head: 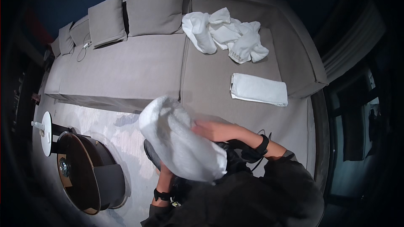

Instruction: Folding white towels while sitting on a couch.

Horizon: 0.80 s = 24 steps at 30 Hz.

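A loosely gathered white towel [180,138] is held up in front of my body, over the lap and the sofa's front edge. My left hand [166,169] goes in beneath it from below; the towel hides the fingers and rests over them. On the towel's right side, my right hand [213,130] is blurred, its fingers against or just beside the cloth, so its grip is unclear. Ahead on the sofa seat lies a folded white towel [259,90]. Behind that one, crumpled white towels [225,34] form a loose heap, one bearing a printed or woven mark.
The grey sofa [126,66] stretches across the view, with grey cushions [154,8] along its back. A thin cable [82,52] lies on the left seat. At lower left stand a round dark table [79,179] and a small white side table [47,134].
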Available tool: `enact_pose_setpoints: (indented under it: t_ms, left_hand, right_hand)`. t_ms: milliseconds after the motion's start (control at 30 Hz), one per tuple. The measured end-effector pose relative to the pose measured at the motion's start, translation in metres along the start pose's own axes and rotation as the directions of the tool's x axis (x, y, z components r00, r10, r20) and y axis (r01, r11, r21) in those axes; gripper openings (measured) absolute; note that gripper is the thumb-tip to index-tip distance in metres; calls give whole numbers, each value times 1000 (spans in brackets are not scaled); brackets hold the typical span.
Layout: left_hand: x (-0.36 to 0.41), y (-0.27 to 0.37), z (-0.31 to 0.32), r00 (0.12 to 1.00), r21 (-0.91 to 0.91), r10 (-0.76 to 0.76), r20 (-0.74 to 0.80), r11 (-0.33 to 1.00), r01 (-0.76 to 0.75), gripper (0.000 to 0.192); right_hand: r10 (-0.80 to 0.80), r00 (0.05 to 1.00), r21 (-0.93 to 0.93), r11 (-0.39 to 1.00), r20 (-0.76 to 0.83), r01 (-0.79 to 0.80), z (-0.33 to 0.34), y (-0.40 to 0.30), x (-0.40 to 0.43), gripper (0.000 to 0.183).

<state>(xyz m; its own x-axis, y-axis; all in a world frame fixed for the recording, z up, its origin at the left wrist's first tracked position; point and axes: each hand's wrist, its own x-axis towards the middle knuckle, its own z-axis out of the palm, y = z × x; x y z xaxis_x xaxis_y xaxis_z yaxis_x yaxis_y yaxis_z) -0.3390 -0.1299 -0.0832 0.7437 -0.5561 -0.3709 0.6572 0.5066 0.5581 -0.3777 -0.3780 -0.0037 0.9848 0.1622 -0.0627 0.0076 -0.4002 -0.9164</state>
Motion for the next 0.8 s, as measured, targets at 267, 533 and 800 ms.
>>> enact_pose_setpoints:
  t_ms: [267, 533, 800]
  left_hand:
    - [19, 69, 5, 993, 438, 114, -22, 894, -93, 60]
    - [77, 149, 50, 500, 787, 629, 596, -582, -205, 57]
    - [46, 0, 3, 830, 816, 208, 518, -410, -407, 54]
  right_hand:
    - [163, 983, 534, 826, 86, -183, 60, 32, -21, 48]
    - [526, 847, 972, 227, -77, -53, 16, 100, -31, 46]
    - [34, 813, -416, 846, -581, -333, 18, 143, -72, 52]
